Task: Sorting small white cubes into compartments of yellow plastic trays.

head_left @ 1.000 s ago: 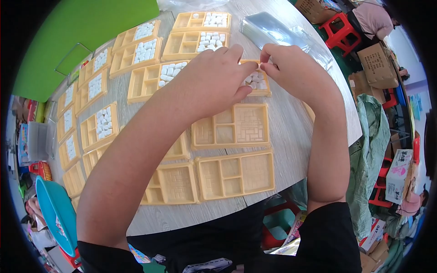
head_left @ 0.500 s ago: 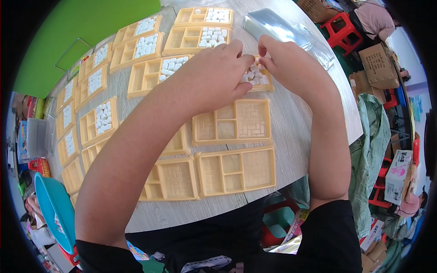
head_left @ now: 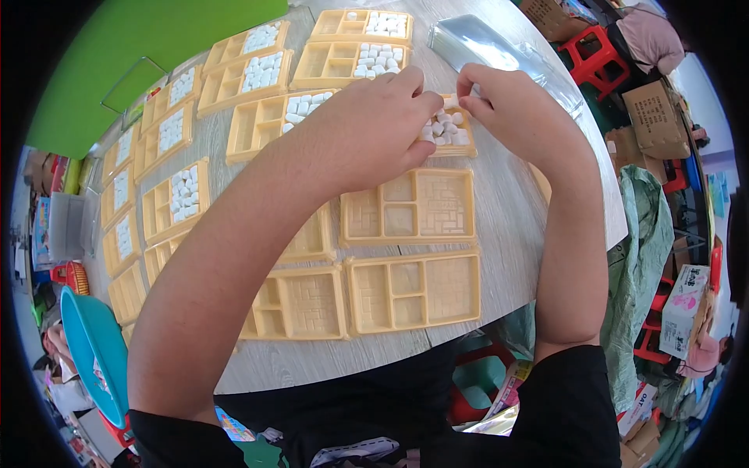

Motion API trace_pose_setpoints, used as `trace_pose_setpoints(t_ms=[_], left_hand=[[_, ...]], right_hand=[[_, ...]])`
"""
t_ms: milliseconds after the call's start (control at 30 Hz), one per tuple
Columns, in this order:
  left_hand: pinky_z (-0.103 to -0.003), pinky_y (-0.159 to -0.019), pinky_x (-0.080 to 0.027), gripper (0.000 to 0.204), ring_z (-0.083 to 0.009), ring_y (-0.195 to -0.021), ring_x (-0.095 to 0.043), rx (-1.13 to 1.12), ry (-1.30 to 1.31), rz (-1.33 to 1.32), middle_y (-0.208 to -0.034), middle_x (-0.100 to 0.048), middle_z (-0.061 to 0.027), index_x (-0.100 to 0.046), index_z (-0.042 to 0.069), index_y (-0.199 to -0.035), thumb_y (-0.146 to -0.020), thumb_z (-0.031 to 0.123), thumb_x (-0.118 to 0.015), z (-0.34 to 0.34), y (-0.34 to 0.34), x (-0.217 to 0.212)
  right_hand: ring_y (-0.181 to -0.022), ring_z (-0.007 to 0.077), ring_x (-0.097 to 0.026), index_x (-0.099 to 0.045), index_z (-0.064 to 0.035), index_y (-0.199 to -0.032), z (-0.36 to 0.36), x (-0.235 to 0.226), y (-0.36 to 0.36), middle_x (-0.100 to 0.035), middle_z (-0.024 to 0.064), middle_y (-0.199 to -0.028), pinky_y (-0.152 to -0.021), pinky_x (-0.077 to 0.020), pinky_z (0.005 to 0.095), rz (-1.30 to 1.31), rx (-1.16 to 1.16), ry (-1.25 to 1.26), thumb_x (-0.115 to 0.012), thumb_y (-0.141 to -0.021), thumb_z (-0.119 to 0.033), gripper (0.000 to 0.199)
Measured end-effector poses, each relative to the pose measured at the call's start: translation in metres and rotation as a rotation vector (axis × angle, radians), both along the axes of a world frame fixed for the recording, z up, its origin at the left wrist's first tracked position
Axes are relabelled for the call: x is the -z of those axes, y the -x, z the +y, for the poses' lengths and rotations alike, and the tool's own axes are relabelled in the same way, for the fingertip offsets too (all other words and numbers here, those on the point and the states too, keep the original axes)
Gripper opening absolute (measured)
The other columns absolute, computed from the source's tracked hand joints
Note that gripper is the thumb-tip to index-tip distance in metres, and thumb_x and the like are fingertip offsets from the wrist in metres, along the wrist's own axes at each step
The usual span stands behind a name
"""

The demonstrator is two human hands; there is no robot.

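Both my hands are over a pale yellow plastic tray [head_left: 462, 150] at the far middle of the table, its right compartment heaped with small white rounded pieces [head_left: 446, 129]. My left hand [head_left: 394, 117] covers the tray's left part. Its fingers are bent, with the thumb apart from them beside the pieces. At the tray's right far corner, my right hand [head_left: 511, 101] curls with index finger and thumb drawn close together. Whether a piece is between those fingertips is too small to tell. Directly nearer stands a tray with bare compartments [head_left: 407, 207].
Several filled trays [head_left: 320, 70] line the far and left table. Another bare tray [head_left: 413, 292] lies near the front edge. A clear plastic stack [head_left: 499, 58] is at the far right. A teal basin [head_left: 90, 351] stands left, a red stool [head_left: 593, 58] beyond the table.
The view has shifted slightly, moving the trays a little rightward. My right hand's index finger and thumb have come closer together. A pale yellow edge now shows beside my right forearm.
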State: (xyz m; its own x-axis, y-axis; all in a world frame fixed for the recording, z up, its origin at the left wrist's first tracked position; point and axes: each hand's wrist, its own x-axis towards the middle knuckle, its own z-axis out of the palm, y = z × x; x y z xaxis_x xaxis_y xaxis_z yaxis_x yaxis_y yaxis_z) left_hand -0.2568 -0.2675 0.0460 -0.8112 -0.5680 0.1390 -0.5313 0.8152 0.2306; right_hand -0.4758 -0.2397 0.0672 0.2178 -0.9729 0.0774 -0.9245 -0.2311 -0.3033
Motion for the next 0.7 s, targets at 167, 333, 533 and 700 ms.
trace_pose_setpoints(t_ms=[167, 333, 533, 700], left_hand=[[-0.045, -0.098, -0.051, 0.041, -0.0339, -0.112, -0.062, 0.011, 0.034, 0.022, -0.119, -0.061, -0.0161, -0.063, 0.001, -0.130, -0.097, 0.026, -0.068, 0.001, -0.003, 0.000], [-0.045, -0.097, -0.051, 0.041, -0.0338, -0.112, -0.062, 0.024, 0.052, 0.027, -0.119, -0.061, -0.0160, -0.064, 0.002, -0.130, -0.097, 0.026, -0.068, 0.001, -0.007, 0.001], [-0.045, -0.097, -0.052, 0.042, -0.0337, -0.111, -0.062, 0.019, 0.064, 0.025, -0.118, -0.061, -0.0166, -0.064, 0.004, -0.132, -0.097, 0.026, -0.069, 0.001, -0.003, 0.002], [-0.045, -0.097, -0.052, 0.041, -0.0331, -0.111, -0.063, -0.001, 0.057, -0.023, -0.117, -0.062, -0.0163, -0.065, 0.005, -0.132, -0.097, 0.026, -0.069, 0.000, 0.002, 0.002]], right_hand=[[-0.072, 0.0321, -0.066, -0.069, -0.0032, -0.106, -0.001, 0.006, 0.000, -0.072, 0.0172, -0.083, -0.071, -0.0521, 0.0405, 0.001, -0.038, 0.032, -0.061, -0.100, -0.015, 0.015], [-0.071, 0.0316, -0.065, -0.069, -0.0043, -0.107, 0.001, -0.002, 0.002, -0.071, 0.0185, -0.081, -0.070, -0.0513, 0.0410, -0.001, -0.023, -0.005, -0.063, -0.099, -0.014, 0.014], [-0.069, 0.0309, -0.065, -0.068, -0.0049, -0.108, 0.004, 0.005, -0.005, -0.070, 0.0167, -0.078, -0.067, -0.0501, 0.0423, -0.016, -0.013, 0.000, -0.065, -0.098, -0.015, 0.014], [-0.069, 0.0308, -0.065, -0.067, -0.0048, -0.109, 0.003, 0.004, -0.007, -0.070, 0.0164, -0.079, -0.067, -0.0510, 0.0426, 0.023, 0.024, -0.035, -0.067, -0.098, -0.016, 0.015]])
